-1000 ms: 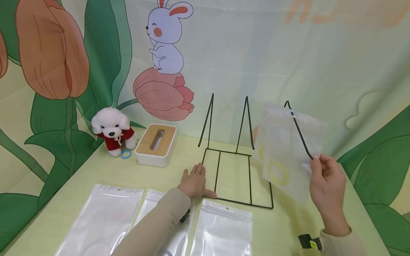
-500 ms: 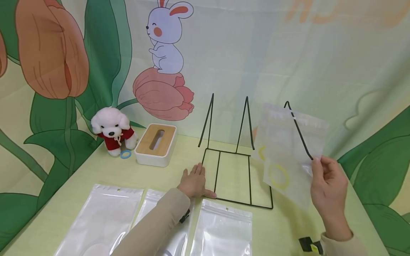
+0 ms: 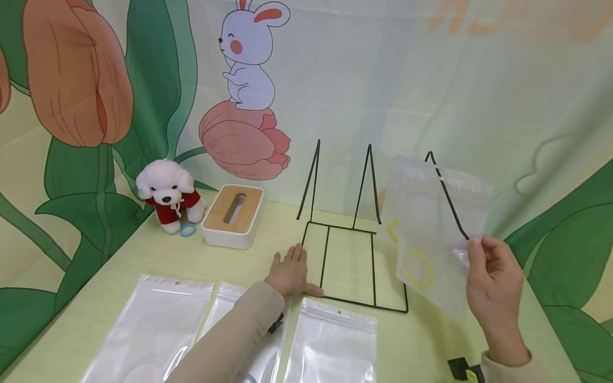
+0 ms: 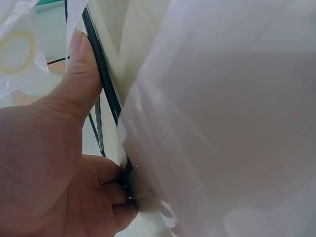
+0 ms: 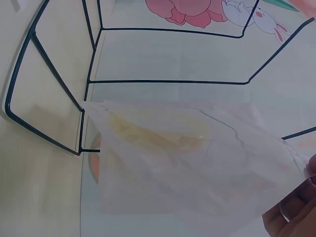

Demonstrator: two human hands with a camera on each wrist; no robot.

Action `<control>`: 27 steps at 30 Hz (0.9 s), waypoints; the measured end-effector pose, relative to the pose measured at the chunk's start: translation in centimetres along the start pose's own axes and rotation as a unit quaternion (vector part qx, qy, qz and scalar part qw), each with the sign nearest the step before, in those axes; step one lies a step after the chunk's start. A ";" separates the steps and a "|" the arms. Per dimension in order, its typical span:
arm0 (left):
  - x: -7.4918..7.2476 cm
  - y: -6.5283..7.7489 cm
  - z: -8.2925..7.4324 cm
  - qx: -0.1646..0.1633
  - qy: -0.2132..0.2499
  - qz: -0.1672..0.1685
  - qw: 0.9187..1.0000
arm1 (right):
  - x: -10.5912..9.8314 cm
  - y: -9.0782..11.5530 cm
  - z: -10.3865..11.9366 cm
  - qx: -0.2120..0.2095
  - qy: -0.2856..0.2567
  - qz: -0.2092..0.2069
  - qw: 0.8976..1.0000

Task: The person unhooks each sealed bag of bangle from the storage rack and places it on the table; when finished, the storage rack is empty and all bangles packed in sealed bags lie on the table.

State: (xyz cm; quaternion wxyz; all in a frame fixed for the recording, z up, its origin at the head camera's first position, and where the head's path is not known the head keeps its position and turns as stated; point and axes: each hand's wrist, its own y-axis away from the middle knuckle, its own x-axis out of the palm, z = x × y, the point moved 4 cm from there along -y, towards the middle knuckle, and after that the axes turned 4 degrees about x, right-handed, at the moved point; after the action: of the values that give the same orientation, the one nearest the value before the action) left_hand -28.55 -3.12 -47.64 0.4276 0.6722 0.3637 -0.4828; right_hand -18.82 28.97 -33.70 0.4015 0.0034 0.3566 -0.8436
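A black wire rack (image 3: 374, 269) with several upright hooks stands on the table. My left hand (image 3: 289, 274) rests at its near-left corner, fingers extended along the side and thumb on the front bar. In the left wrist view, the thumb (image 4: 79, 74) lies against the black bar. A translucent zip bag (image 3: 433, 223) with a yellow ring (image 3: 418, 269) inside hangs at the rightmost hook (image 3: 448, 199). My right hand (image 3: 495, 290) pinches the bag's right edge close to the hook's tip. Part of another bag with yellow in it (image 3: 390, 230) shows behind.
Three clear zip bags (image 3: 158, 319), (image 3: 225, 298), (image 3: 335, 340) lie along the table's front; my left forearm covers much of the middle one. At the back left are a white toy dog (image 3: 166, 186), a blue ring (image 3: 188, 230) and a wood-topped tissue box (image 3: 233, 218).
My right hand has shifted slightly right and down, and the front bag's lower part has swung a little the same way. The left hand and the rack have stayed in place.
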 end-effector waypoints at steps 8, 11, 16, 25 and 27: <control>0.0 -0.1 0.0 -0.001 0.002 0.001 1.000 | -0.3 0.3 0.5 -0.004 -0.004 0.000 1.000; 0.0 -0.1 0.0 -0.001 0.002 0.002 1.000 | -0.4 0.4 0.7 -0.007 -0.003 0.000 1.000; 0.1 -0.1 0.0 -0.002 0.004 0.004 1.000 | -0.6 0.5 1.1 -0.013 -0.006 -0.002 1.000; 0.0 -0.1 0.0 0.002 0.008 0.004 1.000 | -1.0 1.2 1.6 -0.032 -0.025 0.010 0.999; 0.0 -0.1 0.1 0.002 0.006 0.003 1.000 | -1.1 1.3 1.7 -0.030 -0.025 0.010 0.999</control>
State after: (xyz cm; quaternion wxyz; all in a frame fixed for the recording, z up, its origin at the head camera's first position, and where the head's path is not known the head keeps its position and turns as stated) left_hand -28.70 -3.16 -47.69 0.4254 0.6774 0.3629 -0.4780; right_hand -16.73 28.16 -32.86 0.4189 -0.0264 0.3715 -0.8282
